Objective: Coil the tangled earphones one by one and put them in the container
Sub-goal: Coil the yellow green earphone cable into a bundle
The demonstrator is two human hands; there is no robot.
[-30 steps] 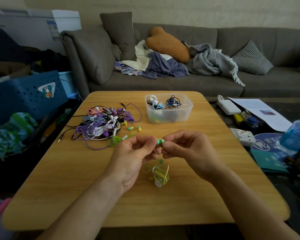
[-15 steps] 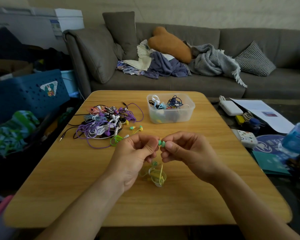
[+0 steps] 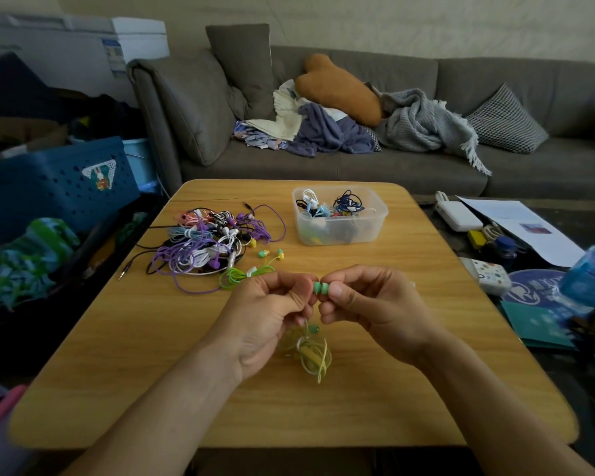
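My left hand and my right hand meet over the middle of the wooden table and pinch the green earbuds of a yellow earphone between their fingertips. Its yellow cable hangs below in a loose bundle, just above the tabletop. A tangled pile of earphones, purple, white, pink and black, lies at the far left of the table, with a green one at its near edge. A clear plastic container at the far middle holds several coiled earphones.
A grey sofa with cushions, clothes and a blanket stands behind the table. A blue crate and fabric lie at the left. To the right are papers, a white charger, small boxes and a blue water bottle.
Both hands stay pinched on the green earbuds. The yellow cable bundle hanging beneath them has swung and shifted slightly.
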